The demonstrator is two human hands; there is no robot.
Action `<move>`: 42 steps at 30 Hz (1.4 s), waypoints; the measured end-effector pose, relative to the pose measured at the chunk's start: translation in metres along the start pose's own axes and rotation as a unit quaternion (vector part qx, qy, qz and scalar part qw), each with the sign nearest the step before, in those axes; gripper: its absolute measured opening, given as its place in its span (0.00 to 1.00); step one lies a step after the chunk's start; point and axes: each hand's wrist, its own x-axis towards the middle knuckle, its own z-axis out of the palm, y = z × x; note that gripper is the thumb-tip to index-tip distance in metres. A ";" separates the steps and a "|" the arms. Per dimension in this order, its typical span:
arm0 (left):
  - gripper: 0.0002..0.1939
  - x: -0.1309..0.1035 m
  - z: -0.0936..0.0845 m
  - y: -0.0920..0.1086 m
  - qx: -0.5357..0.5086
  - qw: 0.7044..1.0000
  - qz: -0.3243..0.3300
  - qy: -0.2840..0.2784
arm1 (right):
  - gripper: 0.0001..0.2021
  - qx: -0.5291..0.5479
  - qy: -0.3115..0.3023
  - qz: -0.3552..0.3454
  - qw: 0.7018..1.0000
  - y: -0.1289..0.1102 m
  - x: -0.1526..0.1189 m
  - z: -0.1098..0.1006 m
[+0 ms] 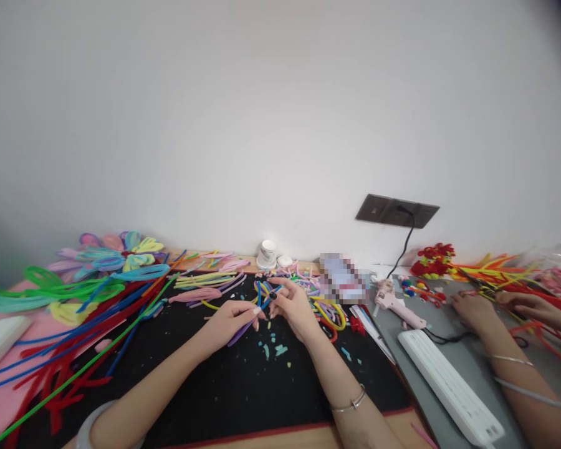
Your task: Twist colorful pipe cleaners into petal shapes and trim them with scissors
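Note:
Over the black mat [243, 399], my left hand [236, 319] is closed in a pinch on a blue pipe cleaner [260, 293] bent into a loop. My right hand [293, 308] pinches the same blue piece from the other side, its index finger raised above it. A purple pipe cleaner [239, 334] sticks out below my left fingers; whether it joins the blue one is hidden. A small dark round spot shows at my right fingers, too small to make out. Yellow pipe cleaners [337, 318] curve behind my right hand, and teal clippings [279, 350] lie in front.
On the left are pipe-cleaner flowers [121, 255] and red pipe cleaners [58, 393]. Behind my hands stand a white cup [267, 254] and a blurred-out phone-like item [343, 279]. A pink glue gun [399, 307], a power strip [451, 386] and a co-worker's hands [477, 312] are on the right.

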 end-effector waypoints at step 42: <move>0.14 0.004 -0.004 -0.003 -0.047 0.987 -0.053 0.146 | 0.08 -0.289 -0.084 -0.057 0.952 0.005 -0.009 0.014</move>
